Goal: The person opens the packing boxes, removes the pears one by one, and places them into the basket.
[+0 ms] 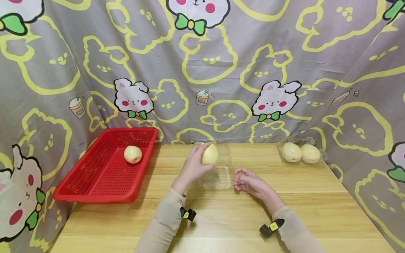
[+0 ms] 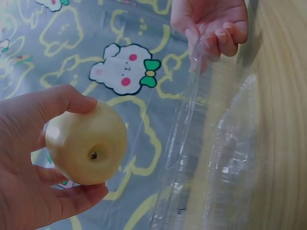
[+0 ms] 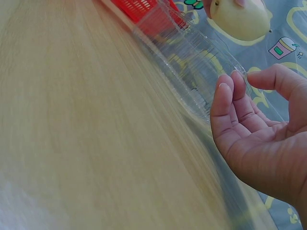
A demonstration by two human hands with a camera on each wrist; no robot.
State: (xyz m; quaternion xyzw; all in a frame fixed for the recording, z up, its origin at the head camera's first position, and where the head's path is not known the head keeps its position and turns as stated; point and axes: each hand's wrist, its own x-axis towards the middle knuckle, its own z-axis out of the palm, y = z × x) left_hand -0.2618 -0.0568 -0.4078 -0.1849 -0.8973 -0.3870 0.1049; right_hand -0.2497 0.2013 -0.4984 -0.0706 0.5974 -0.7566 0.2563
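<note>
My left hand [image 1: 193,167] grips a round, pale yellow pear [image 1: 210,155] above a clear plastic box [image 1: 218,181]. In the left wrist view the thumb and fingers curl round the pear's side, and its dimpled end [image 2: 93,154] faces the camera. At the box's right edge, my right hand [image 1: 251,183] has its fingers bent. The right wrist view shows that thumb and fingertips pinching the rim of the clear box [image 3: 192,72]. Glare and transparency make the box's shape hard to make out.
A red perforated basket [image 1: 104,175] stands on the left of the wooden table [image 1: 221,225], with one pale yellow pear [image 1: 133,154] inside. At the back right, two more pears [image 1: 300,153] sit in clear plastic. A patterned curtain [image 1: 202,70] borders the table's back and sides.
</note>
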